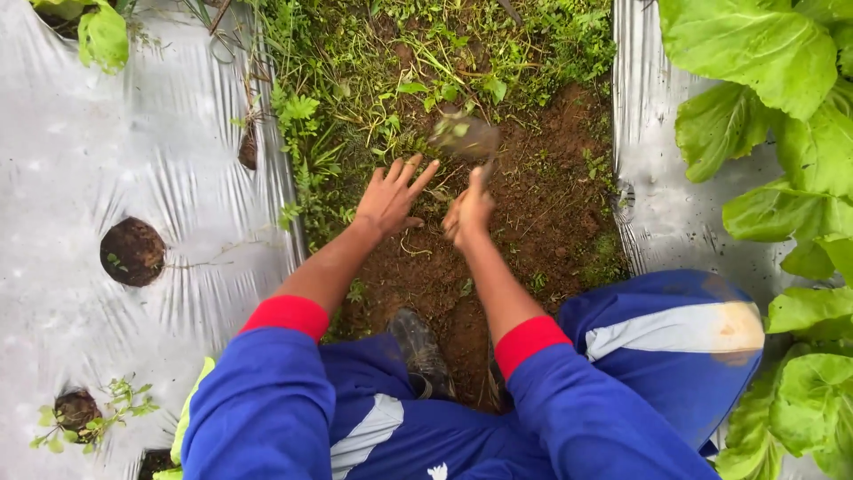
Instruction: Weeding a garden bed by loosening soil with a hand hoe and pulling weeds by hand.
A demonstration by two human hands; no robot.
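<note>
My right hand [468, 213] grips the handle of a small hand trowel [466, 139], whose muddy blade is raised and blurred above the weeds. My left hand [392, 196] is spread open, fingers apart, over the grass and weeds [355, 98] at the edge of the bare brown soil [542, 204]. Both hands are close together in the furrow between two plastic-covered beds. My blue sleeves with red cuffs reach in from the bottom.
Silver plastic mulch [89, 178] with round planting holes [132, 252] covers the left bed; another mulch sheet [657, 204] covers the right, under large leafy green plants [782, 116]. My muddy shoe [419, 351] and blue-trousered knee [675, 338] sit in the furrow.
</note>
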